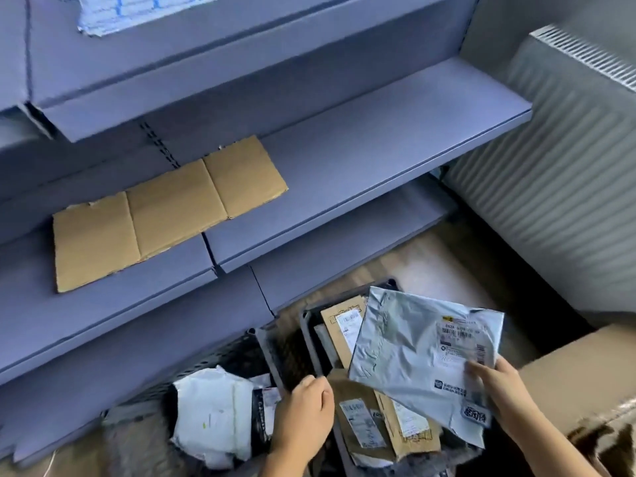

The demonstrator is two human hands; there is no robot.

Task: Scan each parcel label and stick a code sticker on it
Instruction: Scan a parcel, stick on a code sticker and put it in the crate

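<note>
Below, the right hand (506, 397) pinches the grey parcel (413, 349) by a corner; the left hand (306, 411) curls its fingers at the crate (307, 333) rim, grip unclear.

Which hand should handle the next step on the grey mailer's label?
Left. The right hand grips the grey mailer at its lower right edge, label up; the left hand is off it, curled by the crate rim.

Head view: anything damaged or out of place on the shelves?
Yes. A flattened cardboard sheet lies askew on the middle shelf, bridging the seam between two shelf boards. Its edges are ragged and torn, so it looks like scrap rather than a parcel.
</note>
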